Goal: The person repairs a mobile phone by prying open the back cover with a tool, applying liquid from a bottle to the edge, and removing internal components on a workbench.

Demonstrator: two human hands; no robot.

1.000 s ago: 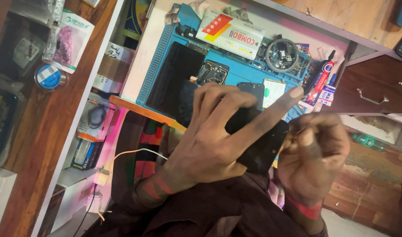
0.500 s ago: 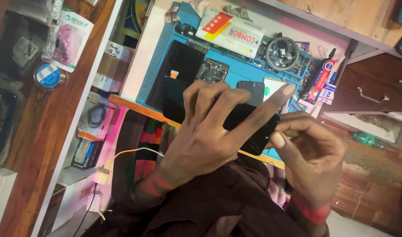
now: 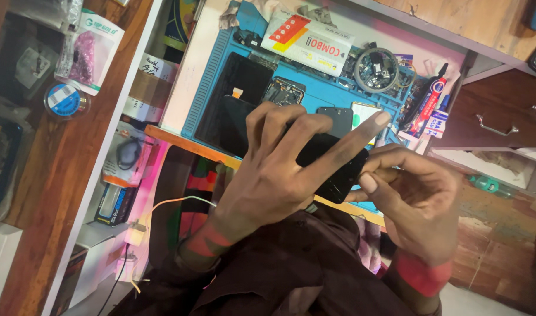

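Surface (image 3: 193, 76) fills the upper middle of the frame, pale along its edge, with a blue work mat (image 3: 218, 70) laid over most of it. On the mat, upper middle, lie a black screen panel (image 3: 235, 88), a white, red and yellow box (image 3: 307, 41), a round tin of small parts (image 3: 376, 69) and, to the right, a red-capped glue tube (image 3: 430, 105). A wooden shelf (image 3: 51, 169) runs down the left of the frame with packets and a small round tin on it. A brown drawer with a metal handle (image 3: 497, 126) sits at the right edge.

Centre frame, a black phone (image 3: 332, 169) is held above the near edge of the surface. Its long axis runs on a slant from upper left to lower right of the frame, and its dark flat side faces the camera; which end is the top cannot be told.

The left hand (image 3: 279, 175) lies over the phone from the lower left, covering its upper-left half; its fingers are curled round the edge while the forefinger stretches out straight towards the upper right, across the phone. The right hand (image 3: 417, 193) is just right of the phone, its thumb and fingers pressed together, pinching the phone's lower-right end.
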